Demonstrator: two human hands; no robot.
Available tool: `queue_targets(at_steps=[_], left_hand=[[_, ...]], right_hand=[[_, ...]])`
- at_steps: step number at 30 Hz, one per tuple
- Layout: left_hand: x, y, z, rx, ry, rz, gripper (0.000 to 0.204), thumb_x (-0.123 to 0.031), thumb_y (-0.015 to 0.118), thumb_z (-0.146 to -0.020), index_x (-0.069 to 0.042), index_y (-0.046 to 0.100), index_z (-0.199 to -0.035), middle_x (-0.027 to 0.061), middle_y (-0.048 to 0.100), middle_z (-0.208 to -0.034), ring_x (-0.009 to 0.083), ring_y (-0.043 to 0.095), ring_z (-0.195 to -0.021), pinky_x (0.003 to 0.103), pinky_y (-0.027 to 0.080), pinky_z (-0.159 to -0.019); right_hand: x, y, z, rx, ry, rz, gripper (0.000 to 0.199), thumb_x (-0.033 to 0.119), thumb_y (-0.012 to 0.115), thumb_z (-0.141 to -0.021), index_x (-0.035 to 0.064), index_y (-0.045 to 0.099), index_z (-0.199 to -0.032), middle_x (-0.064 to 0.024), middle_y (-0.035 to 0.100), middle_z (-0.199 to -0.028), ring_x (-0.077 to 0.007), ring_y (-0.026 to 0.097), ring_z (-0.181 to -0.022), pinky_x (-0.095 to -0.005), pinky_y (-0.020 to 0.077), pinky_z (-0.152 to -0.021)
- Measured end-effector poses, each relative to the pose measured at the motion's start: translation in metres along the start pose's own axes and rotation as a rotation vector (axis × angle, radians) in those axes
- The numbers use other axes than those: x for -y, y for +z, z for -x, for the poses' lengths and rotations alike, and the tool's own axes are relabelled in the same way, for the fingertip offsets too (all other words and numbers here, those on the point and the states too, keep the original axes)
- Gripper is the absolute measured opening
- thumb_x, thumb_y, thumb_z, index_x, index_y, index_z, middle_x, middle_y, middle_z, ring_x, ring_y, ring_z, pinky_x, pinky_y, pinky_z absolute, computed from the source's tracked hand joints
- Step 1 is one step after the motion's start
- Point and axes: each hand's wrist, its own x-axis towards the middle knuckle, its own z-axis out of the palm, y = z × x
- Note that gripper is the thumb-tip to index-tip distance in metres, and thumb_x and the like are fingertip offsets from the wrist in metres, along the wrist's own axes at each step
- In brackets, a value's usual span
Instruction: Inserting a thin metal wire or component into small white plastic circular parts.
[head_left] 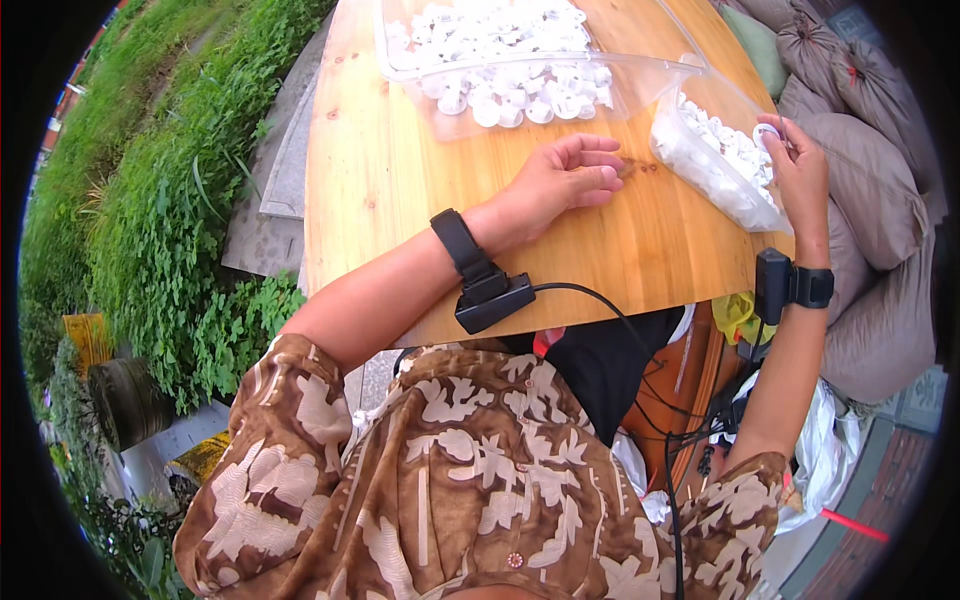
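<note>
My right hand pinches a small round white plastic piece between thumb and fingertips. It is at the right edge of a clear plastic tub, which holds many small white pieces. My left hand is over the wooden table, its fingers half curled and a little apart, with nothing visible in them. Beyond it stands a larger clear plastic bin with a heap of round white plastic parts.
The round-edged wooden table spans the middle. Stuffed grey-brown sacks lie against its right side. Black cables run from the wrist devices below the table edge. Green plants and stone slabs are on the left.
</note>
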Motion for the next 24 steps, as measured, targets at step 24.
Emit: queue_targets(at_steps=[24], left_hand=[[0.006, 0.026, 0.019, 0.193, -0.175, 0.091, 0.039, -0.008, 0.062, -0.09, -0.005, 0.049, -0.127, 0.0064, 0.057, -0.117, 0.0142, 0.06, -0.102, 0.027, 0.051, -0.088]], right_hand=[[0.103, 0.112, 0.173, 0.065, -0.53, 0.073, 0.061, -0.004, 0.061, -0.069, 0.0096, 0.055, -0.129, -0.0053, 0.057, -0.08, -0.0206, 0.057, -0.063, -0.0322, 0.047, -0.054]])
